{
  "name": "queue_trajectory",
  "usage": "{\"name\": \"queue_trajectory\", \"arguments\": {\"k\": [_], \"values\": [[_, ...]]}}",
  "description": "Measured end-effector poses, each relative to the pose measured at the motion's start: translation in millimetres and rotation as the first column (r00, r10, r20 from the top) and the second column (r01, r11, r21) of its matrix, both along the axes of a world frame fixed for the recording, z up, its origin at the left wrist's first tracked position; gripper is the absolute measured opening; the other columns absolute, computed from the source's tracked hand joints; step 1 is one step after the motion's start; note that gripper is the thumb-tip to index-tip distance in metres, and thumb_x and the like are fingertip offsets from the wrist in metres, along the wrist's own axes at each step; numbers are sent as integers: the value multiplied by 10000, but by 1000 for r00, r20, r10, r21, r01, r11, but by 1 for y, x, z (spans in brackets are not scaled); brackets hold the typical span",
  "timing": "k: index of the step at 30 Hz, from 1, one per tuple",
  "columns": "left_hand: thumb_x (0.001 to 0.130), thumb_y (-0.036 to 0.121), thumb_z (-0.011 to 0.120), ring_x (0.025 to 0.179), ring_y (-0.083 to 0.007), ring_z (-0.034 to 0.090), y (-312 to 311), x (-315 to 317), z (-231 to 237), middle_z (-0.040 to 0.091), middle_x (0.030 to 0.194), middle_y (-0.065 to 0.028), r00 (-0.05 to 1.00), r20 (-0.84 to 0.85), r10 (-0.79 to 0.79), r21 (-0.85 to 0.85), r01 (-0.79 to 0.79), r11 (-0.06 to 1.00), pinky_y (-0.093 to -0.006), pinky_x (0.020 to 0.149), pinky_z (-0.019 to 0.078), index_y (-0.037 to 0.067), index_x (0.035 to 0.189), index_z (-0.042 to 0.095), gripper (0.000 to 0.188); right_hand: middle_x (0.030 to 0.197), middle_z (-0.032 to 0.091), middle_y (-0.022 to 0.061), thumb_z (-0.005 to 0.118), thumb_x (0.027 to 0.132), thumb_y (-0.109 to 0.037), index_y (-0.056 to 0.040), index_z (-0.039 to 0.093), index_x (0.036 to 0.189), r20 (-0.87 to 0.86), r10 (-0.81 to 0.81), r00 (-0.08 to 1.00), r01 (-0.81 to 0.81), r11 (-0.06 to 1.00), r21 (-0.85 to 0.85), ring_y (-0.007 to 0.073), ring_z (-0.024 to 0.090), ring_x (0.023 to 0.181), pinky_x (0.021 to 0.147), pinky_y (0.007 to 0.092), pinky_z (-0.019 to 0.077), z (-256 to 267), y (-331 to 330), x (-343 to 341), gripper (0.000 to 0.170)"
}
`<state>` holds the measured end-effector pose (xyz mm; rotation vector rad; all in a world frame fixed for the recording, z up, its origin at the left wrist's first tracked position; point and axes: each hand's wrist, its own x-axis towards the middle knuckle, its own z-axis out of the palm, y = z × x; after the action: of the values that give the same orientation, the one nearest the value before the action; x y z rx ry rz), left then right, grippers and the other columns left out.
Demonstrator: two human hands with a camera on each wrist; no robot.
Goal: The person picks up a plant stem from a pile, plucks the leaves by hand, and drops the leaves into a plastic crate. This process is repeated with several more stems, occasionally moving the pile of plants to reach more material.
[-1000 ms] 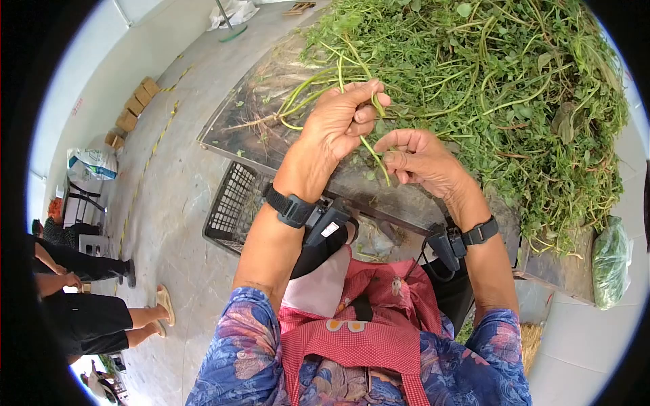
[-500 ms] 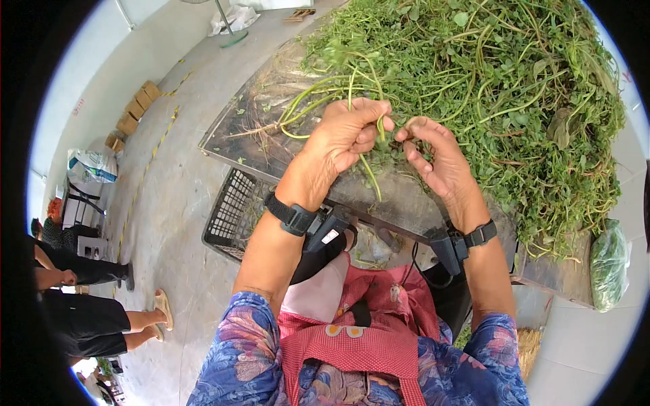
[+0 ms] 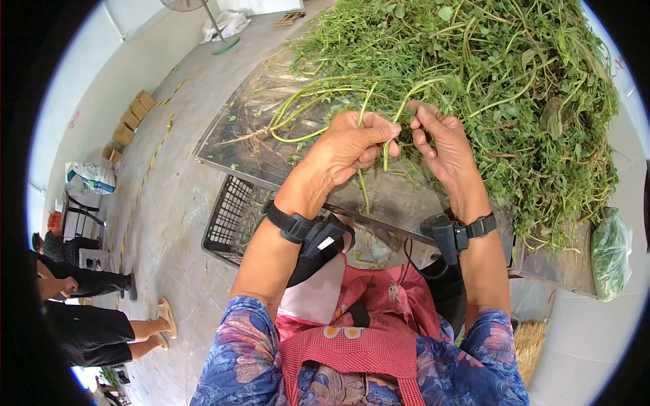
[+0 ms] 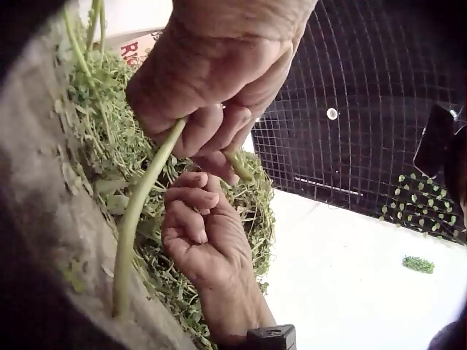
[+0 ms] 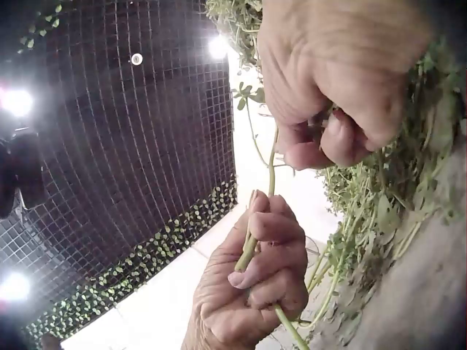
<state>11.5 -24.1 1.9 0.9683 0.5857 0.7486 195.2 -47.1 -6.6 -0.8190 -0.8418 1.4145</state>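
Note:
My left hand [image 3: 352, 149] pinches a thin green stem [image 3: 406, 101] between thumb and index finger. The upper part of that stem arcs off to the right, over the pile. A second, thicker stem [image 4: 130, 233] passes through the same hand's curled fingers and hangs down below them. Close on the right is my right hand [image 3: 443, 145], its fingers curled and its fingertips near the pinched stem; nothing clear shows between them in the left wrist view. Beside the left hand, a rooted bunch of long stems [image 3: 288, 115] stretches over the table [image 3: 237, 162].
A large heap of leafy greens [image 3: 501, 108] covers the table's right side. A black plastic crate [image 3: 227, 216] stands below the front edge. At the right corner lies a bag of greens [image 3: 609, 254]. People [image 3: 88, 325] are at the left; boxes [image 3: 128, 122] line the wall.
The pinched stem now arcs to the right instead of up to the left. My left hand has moved slightly down and right; my right hand came away from the lower stem and went higher.

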Motion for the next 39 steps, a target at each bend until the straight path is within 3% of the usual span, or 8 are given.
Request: {"name": "queue_trajectory", "arguments": {"k": [9,16,25,27,28,30,33,39], "values": [[833,119,635,372,-34,379,0,-1,-5,633,691,-122,996,-55,-71,24,72,997,-159,325,252,6,833,593,121,718,569,-1,643,839,-152,7,606,1000,156,6,988,0,999,-33,39,498,524,403,154,336,-12,3,2,229],[820,124,661,363,-37,396,4,1,-1,640,717,-144,997,38,-60,-60,62,996,-151,315,246,7,787,583,144,664,560,-21,592,861,-161,-7,618,879,540,37,841,-88,994,70,34,470,522,453,179,376,-2,-5,-10,157],[781,31,638,439,-49,441,1,5,-3,632,704,-108,981,-131,144,126,-127,984,-158,353,293,0,791,574,72,635,582,-2,553,851,-129,-3,620,838,701,-67,710,-68,984,163,55,509,539,473,202,418,-13,0,-9,143],[774,19,631,433,-45,432,2,2,-2,634,714,-100,982,-97,162,73,-155,985,-157,353,293,0,789,565,70,714,617,32,528,868,-125,-6,606,856,836,-458,302,118,888,444,92,549,548,439,204,394,-22,8,-9,143],[774,19,631,433,-45,432,1,1,0,634,714,-100,982,-101,157,74,-150,986,-157,353,293,0,789,565,70,714,617,32,528,868,-125,-6,606,856,835,-459,303,123,888,444,92,549,548,439,204,394,-21,8,-4,143],[772,23,635,428,-43,421,2,-1,4,636,723,-102,980,-68,187,126,-178,976,-157,351,288,3,799,557,85,834,633,87,500,889,-128,-14,580,930,356,-132,925,166,984,-67,140,589,579,397,208,353,-11,5,11,146],[775,22,629,430,-42,417,2,-3,5,636,723,-103,978,-102,183,146,-168,975,-153,359,289,5,808,558,80,919,623,127,492,907,-153,-30,548,966,-60,-111,992,104,989,-106,149,577,586,367,202,316,-4,2,24,148],[779,28,628,456,-34,439,0,-3,4,645,734,-98,970,-146,195,291,-147,945,-157,395,309,23,831,572,76,859,624,101,545,901,-264,-56,554,941,-118,-243,963,236,969,-69,96,496,522,333,163,282,7,-1,32,213]]}}
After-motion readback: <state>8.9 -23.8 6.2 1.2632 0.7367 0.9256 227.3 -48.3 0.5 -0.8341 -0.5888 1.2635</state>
